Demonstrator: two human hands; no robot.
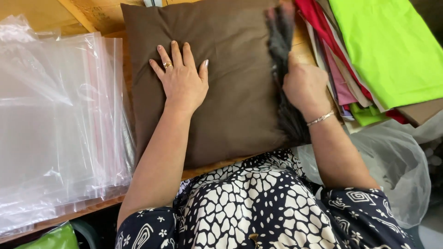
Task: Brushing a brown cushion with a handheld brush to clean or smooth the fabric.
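A brown square cushion [230, 92] lies on the wooden table [87, 18] in front of me. My left hand [181, 78] rests flat on its upper left part, fingers spread, a ring on one finger. My right hand [305, 87], with a thin bracelet at the wrist, is at the cushion's right edge, closed on dark grey stuffing [281, 46] that shows along the open side. The fingertips of that hand are hidden in the opening.
A thick stack of clear plastic bags [60, 120] lies to the left. Folded fabrics [387, 46] in lime green, red, pink and beige are piled to the right. A crumpled clear plastic bag [397, 166] hangs at the lower right.
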